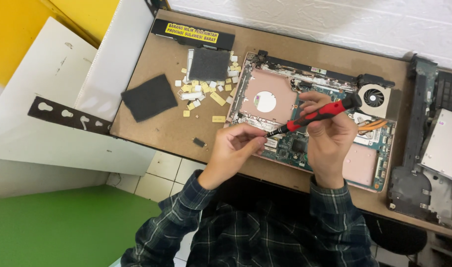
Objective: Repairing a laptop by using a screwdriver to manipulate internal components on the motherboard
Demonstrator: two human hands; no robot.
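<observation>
An opened laptop base (270,91) with a pink frame, green circuit board and a round fan (373,97) lies on a brown board. My right hand (329,136) is closed around the handle of a red and black screwdriver (317,116), held level above the circuit board. My left hand (236,146) pinches the screwdriver's metal tip between fingertips, just over the laptop's near edge. Whether a screw sits at the tip is too small to tell.
Two dark foam squares (149,96) and several small yellow and white bits (201,91) lie left of the laptop. A long black battery (192,33) rests at the far edge. Removed black laptop parts (423,148) sit to the right. A white panel (48,99) leans at left.
</observation>
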